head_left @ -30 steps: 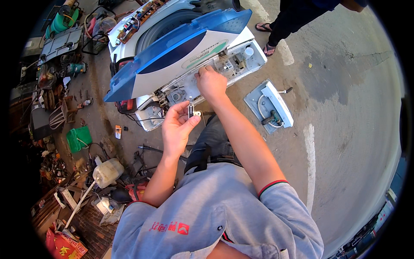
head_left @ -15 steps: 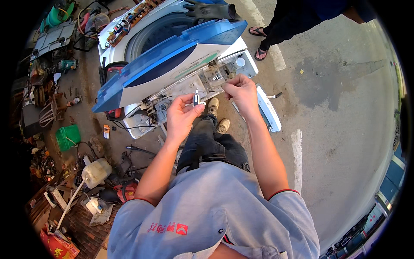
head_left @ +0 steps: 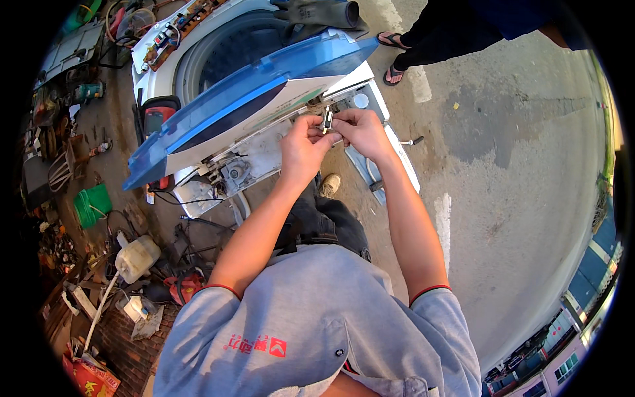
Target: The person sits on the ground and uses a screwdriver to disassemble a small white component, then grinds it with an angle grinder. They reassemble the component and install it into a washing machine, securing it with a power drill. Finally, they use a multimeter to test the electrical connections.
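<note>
One small part, upper centre, pinched between my left hand and right hand. Probably light, stiff; best held by its long edges.

The small part is between the hands, before the lid, a glove behind it on the washer.

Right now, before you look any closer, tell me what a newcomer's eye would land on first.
Probably the big blue lid, slanting across the upper middle beside the round grey tub. Next, below its right half, the left hand and right hand meet at a small metallic part. The bright green container at the left also stands out.
</note>
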The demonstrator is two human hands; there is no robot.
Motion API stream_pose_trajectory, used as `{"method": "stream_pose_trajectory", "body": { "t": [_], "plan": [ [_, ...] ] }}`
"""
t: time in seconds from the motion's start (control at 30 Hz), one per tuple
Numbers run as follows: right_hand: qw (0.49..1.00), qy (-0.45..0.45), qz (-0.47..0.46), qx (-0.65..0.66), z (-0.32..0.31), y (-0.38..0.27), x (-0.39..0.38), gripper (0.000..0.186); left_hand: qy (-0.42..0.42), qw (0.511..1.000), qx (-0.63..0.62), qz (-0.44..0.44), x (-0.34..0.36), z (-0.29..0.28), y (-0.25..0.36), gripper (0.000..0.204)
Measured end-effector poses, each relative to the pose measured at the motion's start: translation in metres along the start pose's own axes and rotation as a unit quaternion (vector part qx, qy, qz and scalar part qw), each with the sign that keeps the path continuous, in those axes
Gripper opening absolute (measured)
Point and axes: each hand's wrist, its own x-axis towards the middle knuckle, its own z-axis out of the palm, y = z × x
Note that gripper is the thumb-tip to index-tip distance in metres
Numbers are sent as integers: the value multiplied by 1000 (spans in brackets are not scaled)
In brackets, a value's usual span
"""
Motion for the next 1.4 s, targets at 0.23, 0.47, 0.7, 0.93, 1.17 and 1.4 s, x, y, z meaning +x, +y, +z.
{"method": "stream_pose_trajectory", "body": {
  "t": [0.23,0.47,0.7,0.93,1.17,1.4],
  "plan": [
    [999,47,17,2,-11,-13,-13,24,-89,992,-57,-70,5,-19,5,26],
    [994,-11,11,110,-11,5,-16,25,-220,964,-98,-111,20,-40,19,21],
    [965,10,-5,263,-3,17,-16,22,-182,942,-219,-179,14,-37,27,26],
    [989,71,20,129,0,7,-22,28,-95,993,-61,-33,0,-28,19,32],
    [997,27,30,63,8,-3,-14,37,-80,953,204,208,4,-19,22,48],
    [998,52,-4,-35,12,2,-3,32,-55,968,144,198,9,-21,5,42]
  ]
}}
